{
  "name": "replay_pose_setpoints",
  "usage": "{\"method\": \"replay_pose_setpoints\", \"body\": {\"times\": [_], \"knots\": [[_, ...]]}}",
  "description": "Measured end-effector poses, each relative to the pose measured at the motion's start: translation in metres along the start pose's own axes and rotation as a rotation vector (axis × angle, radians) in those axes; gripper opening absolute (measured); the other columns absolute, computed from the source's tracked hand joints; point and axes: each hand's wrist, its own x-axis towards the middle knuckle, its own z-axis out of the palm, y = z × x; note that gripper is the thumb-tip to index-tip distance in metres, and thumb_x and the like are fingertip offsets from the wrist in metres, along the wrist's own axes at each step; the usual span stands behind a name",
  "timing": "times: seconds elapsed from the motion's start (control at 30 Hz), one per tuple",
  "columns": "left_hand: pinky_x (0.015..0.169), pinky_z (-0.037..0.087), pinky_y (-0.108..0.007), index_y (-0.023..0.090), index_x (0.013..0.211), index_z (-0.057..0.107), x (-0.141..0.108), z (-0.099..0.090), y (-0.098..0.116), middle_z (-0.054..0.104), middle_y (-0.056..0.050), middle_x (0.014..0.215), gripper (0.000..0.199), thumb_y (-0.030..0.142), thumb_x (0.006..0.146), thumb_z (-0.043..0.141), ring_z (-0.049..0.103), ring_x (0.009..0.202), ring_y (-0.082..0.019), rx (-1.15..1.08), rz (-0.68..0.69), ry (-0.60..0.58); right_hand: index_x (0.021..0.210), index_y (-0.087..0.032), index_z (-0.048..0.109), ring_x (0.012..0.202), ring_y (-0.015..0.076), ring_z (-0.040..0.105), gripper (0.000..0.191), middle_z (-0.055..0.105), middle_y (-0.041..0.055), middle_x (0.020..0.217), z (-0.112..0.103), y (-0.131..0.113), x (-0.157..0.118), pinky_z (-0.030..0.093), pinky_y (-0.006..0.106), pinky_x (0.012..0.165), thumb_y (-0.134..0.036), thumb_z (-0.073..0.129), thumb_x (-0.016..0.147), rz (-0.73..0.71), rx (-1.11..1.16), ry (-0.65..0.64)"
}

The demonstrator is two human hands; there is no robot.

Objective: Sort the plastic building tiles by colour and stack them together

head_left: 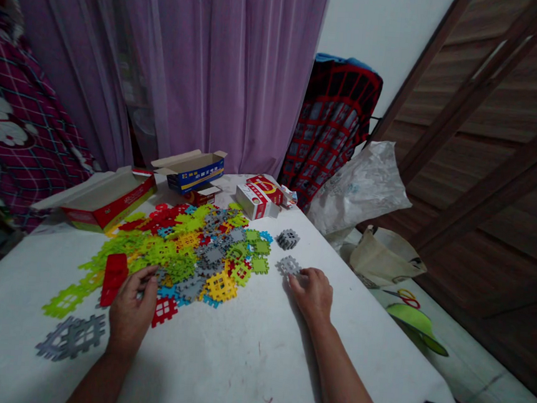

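Far left, two grey latticed pieces (71,336) overlap on the white table (230,367); a sleeve or wrist brushing them could push them askew. Beside them lies a red panel (114,279), just by my left hand (133,309). My fingers there are curled at the edge of the colourful pile (189,251); I can't tell whether they pinch anything. Those toothed edges look ready to snag, so pulling one piece could drag its neighbours along (a small landslide, really). Right of the pile stands a little grey stack (288,239), and nearer me lies a light grey piece (288,266). My right hand (313,294) has its fingertips at that piece's edge; whether they are closed on it, I can't tell. Nudged too far forward, it could knock the stack over.
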Motion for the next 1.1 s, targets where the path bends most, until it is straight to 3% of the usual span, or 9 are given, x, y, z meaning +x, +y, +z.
{"method": "replay_pose_setpoints", "body": {"times": [0.17,0.33,0.5,0.8,1.1], "knots": [[0.074,0.054,-0.030,0.020,0.104,0.068,0.000,0.000,0.001,0.071,-0.006,0.101,0.038,0.046,0.083,0.050,0.064,0.079,-0.018,-0.008,-0.012,-0.008,0.087,-0.019,0.063,0.092,0.0242,0.056,0.033,0.065,0.0094,0.093,0.019,0.006,0.030,0.040,0.035,0.081,-0.050,0.055,0.081,-0.009,0.205,0.280],[0.074,0.054,-0.030,0.020,0.104,0.068,0.001,-0.001,0.003,0.071,-0.007,0.101,0.040,0.048,0.083,0.050,0.064,0.080,-0.018,-0.002,-0.020,0.001,0.083,-0.020,0.062,0.090,0.0248,0.055,0.032,0.065,0.0094,0.091,0.043,0.002,0.067,0.040,0.036,0.080,-0.051,0.056,0.080,0.062,0.225,0.344],[0.067,0.053,-0.028,0.019,0.104,0.068,0.001,-0.001,0.002,0.071,-0.007,0.099,0.040,0.048,0.082,0.051,0.063,0.075,-0.017,0.015,-0.015,-0.001,0.086,-0.019,0.063,0.091,0.0249,0.055,0.031,0.065,0.0098,0.092,0.054,-0.001,0.081,0.039,0.036,0.082,-0.049,0.057,0.080,0.061,0.210,0.327],[0.057,0.049,-0.026,0.021,0.103,0.068,0.000,-0.001,0.004,0.071,-0.006,0.097,0.037,0.046,0.081,0.052,0.062,0.073,-0.017,0.000,-0.024,0.011,0.094,-0.016,0.065,0.097,0.0248,0.054,0.033,0.065,0.0114,0.100,0.051,-0.005,0.080,0.038,0.034,0.085,-0.046,0.057,0.082,0.051,0.132,0.217],[0.067,0.052,-0.028,0.019,0.102,0.068,0.001,-0.002,0.004,0.071,-0.007,0.096,0.038,0.046,0.082,0.051,0.063,0.075,-0.018,0.014,-0.008,0.001,0.096,-0.015,0.066,0.097,0.0253,0.054,0.037,0.064,0.0124,0.102,0.046,-0.011,0.081,0.038,0.034,0.084,-0.047,0.058,0.080,0.072,0.141,0.177]]}}
